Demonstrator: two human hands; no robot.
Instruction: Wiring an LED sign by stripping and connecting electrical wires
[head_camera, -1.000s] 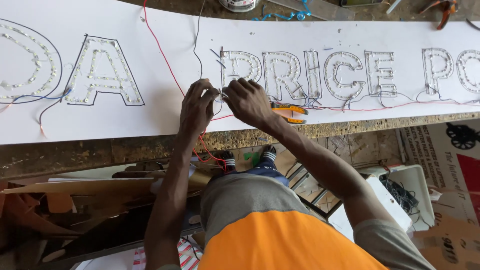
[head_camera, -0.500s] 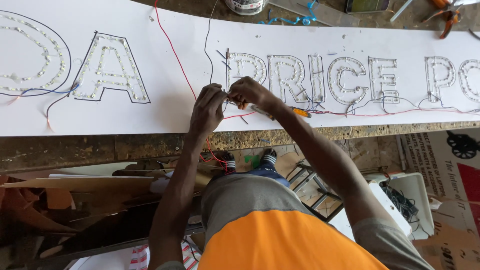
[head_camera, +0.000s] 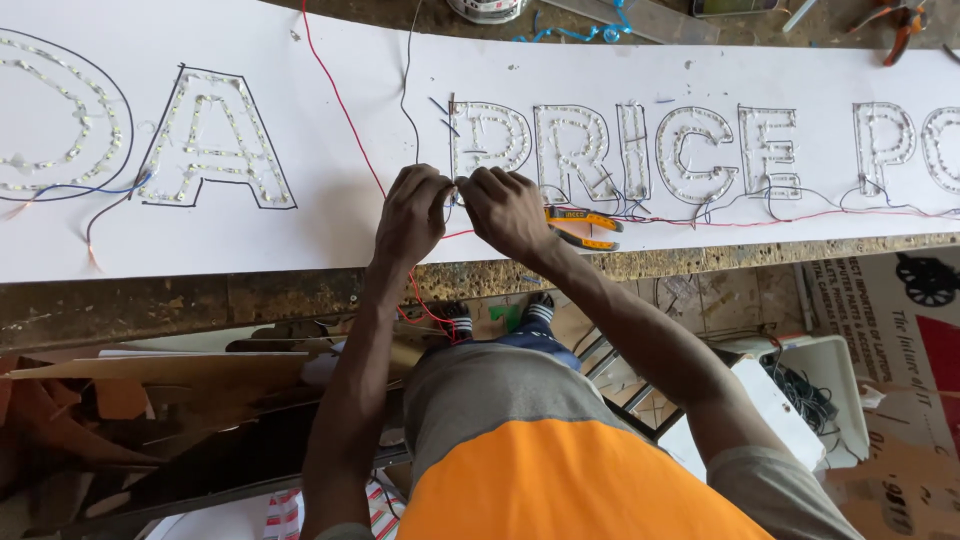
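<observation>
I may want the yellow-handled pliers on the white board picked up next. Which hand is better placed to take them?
Right, probably. The right hand sits directly beside the pliers, whose handles lie just past its knuckles. The left hand is farther off, with the right hand between.

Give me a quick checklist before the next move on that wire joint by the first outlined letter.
1. Both hands on the joint: left hand and right hand meet at the wire ends: ok.
2. Grip on the wire: hidden by fingers: cannot tell.
3. Pliers within reach beside the right hand: ok.
4. Red wire slack across the white board: ok.
5. Joint twisted tight: cannot tell.
</observation>
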